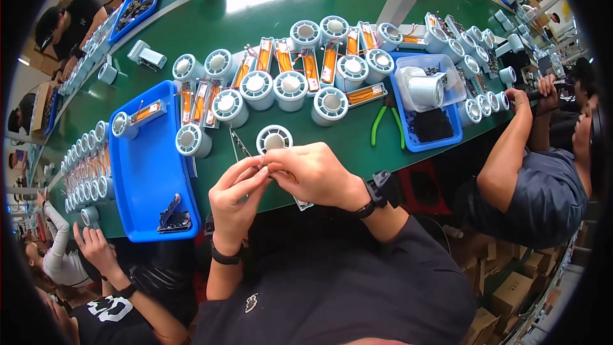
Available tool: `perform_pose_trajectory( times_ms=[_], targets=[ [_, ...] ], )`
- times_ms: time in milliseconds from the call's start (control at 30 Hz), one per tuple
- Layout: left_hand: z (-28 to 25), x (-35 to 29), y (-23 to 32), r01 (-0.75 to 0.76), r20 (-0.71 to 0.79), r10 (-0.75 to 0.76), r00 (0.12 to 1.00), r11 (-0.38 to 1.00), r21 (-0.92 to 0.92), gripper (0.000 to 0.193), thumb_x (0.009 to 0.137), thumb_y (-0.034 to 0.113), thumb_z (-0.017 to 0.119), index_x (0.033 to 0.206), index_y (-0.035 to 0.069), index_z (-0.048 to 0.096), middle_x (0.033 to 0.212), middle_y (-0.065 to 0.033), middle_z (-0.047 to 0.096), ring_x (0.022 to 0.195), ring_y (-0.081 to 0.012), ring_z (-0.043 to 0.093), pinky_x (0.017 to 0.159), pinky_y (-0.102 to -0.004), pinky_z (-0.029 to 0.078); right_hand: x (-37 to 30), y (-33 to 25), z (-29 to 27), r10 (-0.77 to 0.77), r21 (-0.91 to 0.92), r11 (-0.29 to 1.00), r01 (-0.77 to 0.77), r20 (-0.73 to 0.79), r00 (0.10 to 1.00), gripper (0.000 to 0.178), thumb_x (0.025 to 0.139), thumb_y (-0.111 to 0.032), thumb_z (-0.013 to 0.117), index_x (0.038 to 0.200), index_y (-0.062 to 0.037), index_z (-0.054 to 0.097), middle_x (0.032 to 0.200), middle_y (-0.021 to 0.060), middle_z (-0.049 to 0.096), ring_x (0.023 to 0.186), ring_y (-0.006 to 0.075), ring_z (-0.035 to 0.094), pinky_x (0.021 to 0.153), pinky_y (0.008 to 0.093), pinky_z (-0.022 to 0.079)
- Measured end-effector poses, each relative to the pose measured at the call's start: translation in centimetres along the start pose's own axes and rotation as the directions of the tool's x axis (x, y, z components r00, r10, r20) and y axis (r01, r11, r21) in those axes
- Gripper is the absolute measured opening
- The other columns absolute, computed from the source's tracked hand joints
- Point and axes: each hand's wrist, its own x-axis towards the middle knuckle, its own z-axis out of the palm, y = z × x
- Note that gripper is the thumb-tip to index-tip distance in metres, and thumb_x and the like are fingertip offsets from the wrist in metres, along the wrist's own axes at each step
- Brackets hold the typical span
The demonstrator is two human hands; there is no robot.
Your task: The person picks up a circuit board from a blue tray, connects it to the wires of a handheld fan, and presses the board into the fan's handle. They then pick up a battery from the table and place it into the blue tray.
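Near edge of table [198,29]: with left hand [234,198], closed-fingered, pinch small dark part [260,168], too hidden to identify; steady white-topped housing [274,135] just beyond; guide squarely with right hand [318,174], likewise pinched there. Leave green-handled pliers [377,128] aside.

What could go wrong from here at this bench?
1. The left hand and right hand work close to a pale round-topped unit; a slip might knock it.
2. The green-handled pliers lie near the edge of the green table; an elbow could catch them.
3. Dark boards overlap in the blue tray; they might scrape.
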Motion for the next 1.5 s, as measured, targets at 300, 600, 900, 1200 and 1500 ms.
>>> perform_pose_trajectory(
  times_ms=[300,600,900,1200,1500],
  targets=[
    [0.1,-0.3,-0.2,-0.018,-0.003,0.018,1.0,0.998,0.064,0.03,0.081,-0.013,0.079,0.108,-0.003,0.078,0.121,-0.0169,0.072,0.103,-0.0273,0.076,0.089,-0.0331,0.063,0.0,-0.1,0.6,-0.094,-0.067,0.994,0.089,-0.09,0.991,0.041,0.082,-0.002,0.079,0.121,-0.0049,0.068,0.09,0.0093,0.075,0.077,0.0271,0.075,0.064,0.0347,0.059],
    [-0.3,-0.2,1.0,-0.058,-0.025,0.066,0.998,0.972,0.227,0.033,0.078,-0.008,0.083,0.11,0.0,0.078,0.114,-0.0139,0.075,0.101,-0.0269,0.075,0.085,-0.0333,0.062,-0.1,-0.3,1.7,-0.186,-0.066,0.982,0.176,-0.191,0.964,0.051,0.082,0.006,0.074,0.131,-0.0019,0.063,0.093,0.0087,0.077,0.065,0.0246,0.069,0.059,0.035,0.056],
    [-0.4,-0.2,-0.1,-0.042,-0.05,0.049,0.998,0.99,0.131,0.035,0.075,-0.006,0.085,0.109,0.002,0.079,0.114,-0.0155,0.076,0.103,-0.0279,0.075,0.087,-0.0348,0.061,-0.3,-0.7,0.2,0.223,0.12,0.967,-0.223,0.011,0.975,0.044,0.085,0.009,0.074,0.127,-0.0035,0.065,0.092,0.0076,0.076,0.06,0.0106,0.061,0.054,0.0244,0.048],
    [-1.1,0.4,0.0,-0.036,0.036,0.033,0.999,0.996,0.085,0.032,0.078,-0.007,0.084,0.109,0.0,0.076,0.118,-0.0146,0.074,0.105,-0.0259,0.075,0.086,-0.0335,0.064,-0.7,0.0,0.5,0.271,0.258,0.929,-0.266,0.015,0.962,0.013,0.085,0.009,0.074,0.096,0.0023,0.072,0.088,0.0078,0.074,0.057,0.0066,0.056,0.053,0.0212,0.041],
    [-0.1,0.8,0.4,0.119,0.062,-0.11,0.992,0.979,-0.167,0.026,0.081,-0.005,0.082,0.105,-0.001,0.074,0.116,-0.0124,0.074,0.101,-0.0273,0.075,0.083,-0.0343,0.063,-0.3,-0.6,0.6,0.263,0.291,0.922,-0.255,0.013,0.965,0.012,0.085,0.011,0.071,0.094,0.0035,0.071,0.086,0.005,0.071,0.058,0.0039,0.052,0.053,0.021,0.04]
  ],
)
